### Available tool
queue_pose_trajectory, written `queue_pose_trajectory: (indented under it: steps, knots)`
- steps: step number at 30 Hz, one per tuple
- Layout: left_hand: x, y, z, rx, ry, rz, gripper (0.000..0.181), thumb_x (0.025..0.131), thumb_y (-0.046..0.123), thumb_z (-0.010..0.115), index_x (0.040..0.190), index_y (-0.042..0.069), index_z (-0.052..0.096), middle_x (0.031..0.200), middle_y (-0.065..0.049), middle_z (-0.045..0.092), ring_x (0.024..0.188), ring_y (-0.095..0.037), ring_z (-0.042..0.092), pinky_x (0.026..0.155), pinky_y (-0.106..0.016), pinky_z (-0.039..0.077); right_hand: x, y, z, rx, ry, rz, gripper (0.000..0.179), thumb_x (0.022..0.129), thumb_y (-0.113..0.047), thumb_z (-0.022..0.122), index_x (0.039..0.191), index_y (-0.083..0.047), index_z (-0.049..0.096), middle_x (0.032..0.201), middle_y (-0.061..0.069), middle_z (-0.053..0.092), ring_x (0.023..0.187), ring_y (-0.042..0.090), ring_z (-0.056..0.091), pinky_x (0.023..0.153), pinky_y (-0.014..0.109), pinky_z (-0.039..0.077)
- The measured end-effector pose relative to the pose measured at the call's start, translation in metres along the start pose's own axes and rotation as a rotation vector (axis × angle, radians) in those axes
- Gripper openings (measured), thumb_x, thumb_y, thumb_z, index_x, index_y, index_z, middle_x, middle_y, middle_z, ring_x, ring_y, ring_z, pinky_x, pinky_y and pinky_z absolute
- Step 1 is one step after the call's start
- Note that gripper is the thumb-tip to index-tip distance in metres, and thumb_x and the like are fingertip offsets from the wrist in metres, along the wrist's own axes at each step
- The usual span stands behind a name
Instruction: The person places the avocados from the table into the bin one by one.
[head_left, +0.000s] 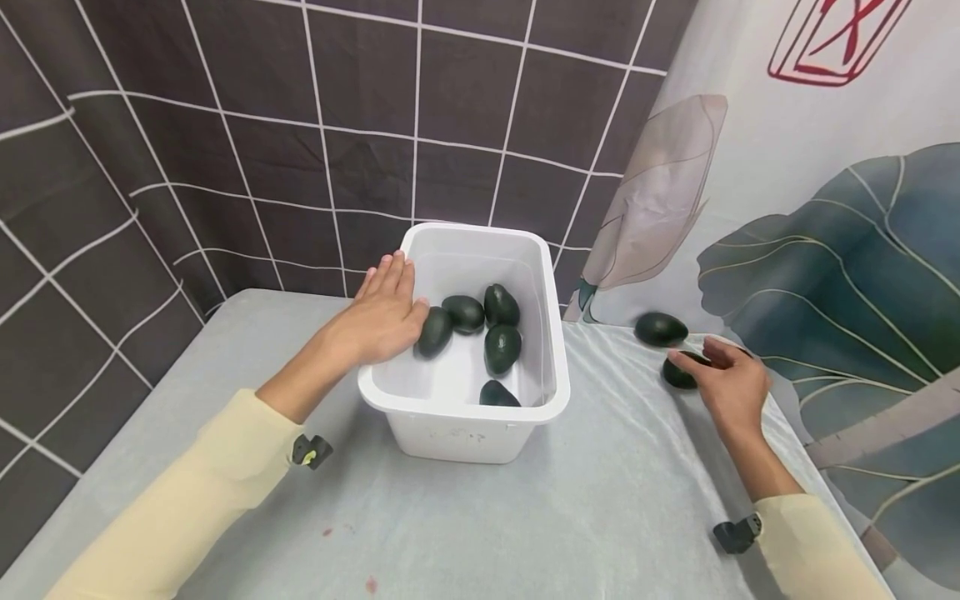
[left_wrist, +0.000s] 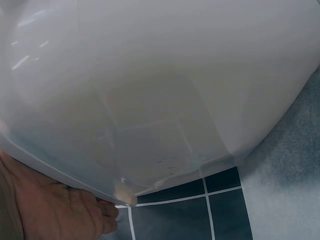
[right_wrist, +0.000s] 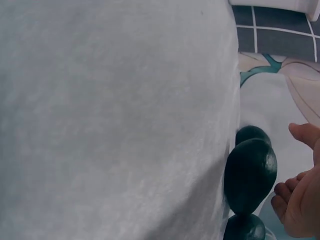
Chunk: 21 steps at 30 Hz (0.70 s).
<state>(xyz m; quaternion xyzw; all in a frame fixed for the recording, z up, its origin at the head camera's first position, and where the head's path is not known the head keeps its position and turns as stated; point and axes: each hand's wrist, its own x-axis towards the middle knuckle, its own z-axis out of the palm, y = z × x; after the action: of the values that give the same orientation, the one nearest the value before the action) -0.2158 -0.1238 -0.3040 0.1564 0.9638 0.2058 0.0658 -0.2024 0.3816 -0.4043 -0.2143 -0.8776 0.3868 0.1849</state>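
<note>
A white plastic tub (head_left: 465,437) stands on the table with several dark green avocados (head_left: 502,348) inside. My left hand (head_left: 386,312) rests along its left rim, fingers straight, thumb over the edge beside an avocado; the left wrist view shows that hand (left_wrist: 62,212) against the tub's outer wall (left_wrist: 165,100). At the right, my right hand (head_left: 731,383) hovers over an avocado (head_left: 678,371), thumb and fingers spread apart. Another avocado (head_left: 660,329) lies just behind it. In the right wrist view a gap shows between the hand (right_wrist: 300,200) and the nearest avocado (right_wrist: 250,175).
A pale grey cloth (head_left: 600,517) covers the table. Behind the tub hangs a dark backdrop (head_left: 367,175) with white grid lines. A white curtain (head_left: 750,208) with large painted leaves hangs along the right edge, close behind the loose avocados.
</note>
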Motion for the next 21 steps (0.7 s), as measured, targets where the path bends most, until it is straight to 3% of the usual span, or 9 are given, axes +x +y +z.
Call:
queue_pose_trajectory:
  steps: [3, 5, 9, 13, 21]
  knots:
    - [0.0, 0.0, 0.0, -0.001, 0.001, -0.002, 0.079, 0.118, 0.037, 0.026, 0.176, -0.01, 0.0, 0.188, -0.027, -0.014, 0.178, -0.04, -0.017, 0.146, -0.055, -0.009, -0.001, 0.002, 0.0, -0.017, 0.002, -0.011, 0.075, 0.093, -0.047, 0.092, 0.156, -0.012, 0.07, 0.153, 0.015, 0.074, 0.135, 0.03, 0.068, 0.093, 0.018, 0.051]
    - [0.0, 0.0, 0.0, 0.0, 0.001, -0.003, 0.079, 0.118, 0.037, 0.025, 0.176, -0.01, 0.0, 0.188, -0.026, -0.014, 0.178, -0.04, -0.016, 0.146, -0.055, -0.009, -0.002, 0.005, 0.0, -0.023, -0.005, -0.022, 0.077, 0.093, -0.045, 0.093, 0.157, -0.011, 0.068, 0.155, 0.016, 0.072, 0.139, 0.034, 0.066, 0.112, 0.031, 0.051]
    - [0.0, 0.001, -0.001, 0.001, 0.004, 0.0, 0.079, 0.117, 0.037, 0.025, 0.176, -0.01, 0.0, 0.188, -0.027, -0.013, 0.178, -0.041, -0.014, 0.146, -0.055, -0.008, -0.003, 0.008, -0.001, -0.028, -0.033, -0.055, 0.083, 0.092, -0.039, 0.095, 0.161, -0.007, 0.063, 0.159, 0.022, 0.068, 0.147, 0.041, 0.061, 0.136, 0.057, 0.032]
    - [0.0, 0.001, -0.001, 0.004, 0.006, -0.001, 0.079, 0.117, 0.036, 0.025, 0.176, -0.01, 0.0, 0.188, -0.027, -0.013, 0.178, -0.042, -0.014, 0.146, -0.055, -0.008, -0.002, 0.01, -0.001, -0.061, -0.073, -0.077, 0.09, 0.092, -0.035, 0.094, 0.167, -0.004, 0.055, 0.165, 0.026, 0.06, 0.156, 0.048, 0.051, 0.136, 0.065, 0.028]
    - [0.0, 0.0, 0.0, -0.005, 0.008, 0.002, 0.079, 0.118, 0.036, 0.025, 0.176, -0.01, 0.001, 0.188, -0.027, -0.013, 0.178, -0.041, -0.015, 0.146, -0.055, -0.008, 0.004, 0.014, -0.006, -0.204, -0.18, -0.084, 0.103, 0.089, -0.033, 0.095, 0.172, -0.002, 0.043, 0.172, 0.031, 0.049, 0.158, 0.062, 0.038, 0.128, 0.075, 0.034]
